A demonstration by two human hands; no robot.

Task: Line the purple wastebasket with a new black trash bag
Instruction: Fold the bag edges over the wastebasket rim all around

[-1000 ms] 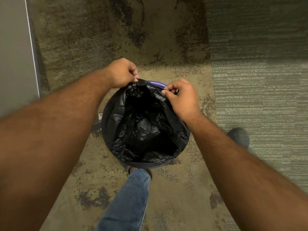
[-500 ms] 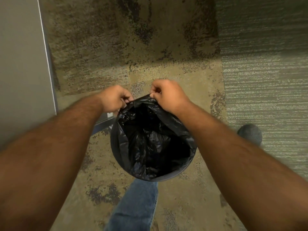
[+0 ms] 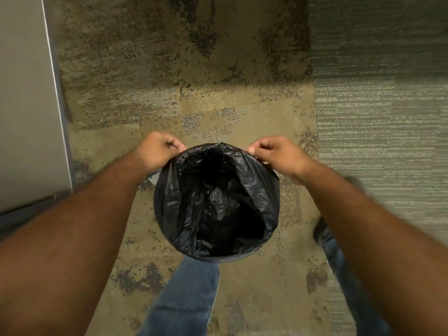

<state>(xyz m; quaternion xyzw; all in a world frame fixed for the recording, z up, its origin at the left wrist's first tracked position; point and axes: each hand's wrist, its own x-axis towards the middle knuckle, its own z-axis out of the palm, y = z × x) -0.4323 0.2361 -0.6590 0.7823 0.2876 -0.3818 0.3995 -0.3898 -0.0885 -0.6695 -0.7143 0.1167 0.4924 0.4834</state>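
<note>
head view, straight down: the black trash bag (image 3: 218, 204) sits inside the wastebasket, which it hides entirely, on the carpet (image 3: 169, 112) between the person's feet. thin, crinkly film, surely feather-light and slippery, likely to tear if yanked, so the hem is the place to hold. left hand (image 3: 158, 150) and right hand (image 3: 276, 152) each have a grip pinched shut on the far rim's edge, well apart. grey panel (image 3: 24, 93) at left.

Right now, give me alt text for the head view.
Both hands, left hand and right hand, pinch the far edge of a black trash bag stretched open over a round wastebasket on mottled tan carpet, seen from above.
</note>
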